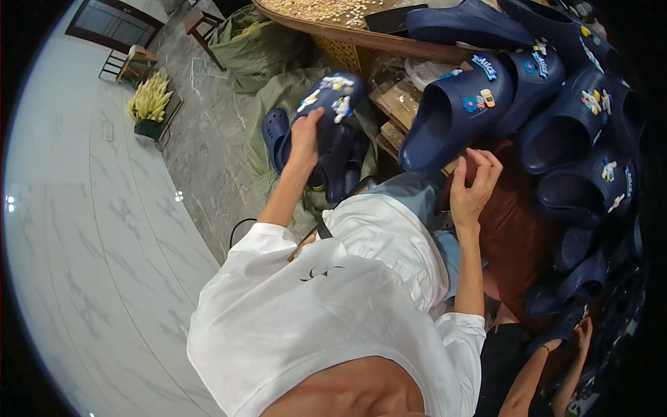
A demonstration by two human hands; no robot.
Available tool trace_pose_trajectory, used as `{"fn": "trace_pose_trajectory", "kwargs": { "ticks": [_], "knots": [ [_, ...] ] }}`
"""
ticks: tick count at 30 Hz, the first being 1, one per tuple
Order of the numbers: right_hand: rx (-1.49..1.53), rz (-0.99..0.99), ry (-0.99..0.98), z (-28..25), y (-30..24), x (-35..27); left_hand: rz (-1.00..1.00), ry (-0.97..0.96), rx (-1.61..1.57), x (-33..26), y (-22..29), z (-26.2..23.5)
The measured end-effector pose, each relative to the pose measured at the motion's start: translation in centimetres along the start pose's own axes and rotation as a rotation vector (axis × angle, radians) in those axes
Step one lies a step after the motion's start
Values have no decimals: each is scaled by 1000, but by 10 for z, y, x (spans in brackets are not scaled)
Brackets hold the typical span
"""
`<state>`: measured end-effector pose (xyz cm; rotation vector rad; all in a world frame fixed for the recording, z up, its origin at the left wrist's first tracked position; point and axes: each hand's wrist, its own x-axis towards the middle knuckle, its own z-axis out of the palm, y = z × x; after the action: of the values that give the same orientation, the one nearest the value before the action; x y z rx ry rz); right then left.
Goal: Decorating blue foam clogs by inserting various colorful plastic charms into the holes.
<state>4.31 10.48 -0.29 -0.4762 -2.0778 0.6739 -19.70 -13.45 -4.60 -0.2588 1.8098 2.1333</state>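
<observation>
My left hand (306, 135) grips a navy clog (351, 89) decorated with white, blue and yellow charms, raised over a pile of other navy clogs (335, 167) on the left. Its fingers are partly hidden behind the shoe. My right hand (476, 184) has bent, parted fingers and nothing visible between them. Just beyond its fingertips stands a navy clog (455, 115) with a car charm, a flower charm and a blue lettered charm. Whether the fingertips touch that clog I cannot tell. A similar charmed clog (531, 83) sits right beside it.
Several more charmed clogs (566, 132) crowd the right side. A co-worker's hand (583, 330) is among shoes at the lower right. Green sacks (253, 52) and a round tray rim (368, 35) holding pale pieces lie ahead. A potted plant (149, 101) stands at far left.
</observation>
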Motion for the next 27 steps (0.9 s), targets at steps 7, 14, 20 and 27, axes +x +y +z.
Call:
{"fn": "trace_pose_trajectory", "kwargs": {
  "ticks": [7, 14, 20, 27],
  "knots": [
    [-19, 156, -69, 17, 38, -17, -131, 194, 10, 23, -41, -85],
    [-100, 195, -77, 9, 44, -17, -180, 182, 155, 64, -130, -52],
    [10, 217, -166, 13, 33, -18, -71, 285, 582, 107, -212, -117],
    [307, 522, -4, -47, 16, 15, 76, 195, 228, 68, -147, -28]
  ]
}}
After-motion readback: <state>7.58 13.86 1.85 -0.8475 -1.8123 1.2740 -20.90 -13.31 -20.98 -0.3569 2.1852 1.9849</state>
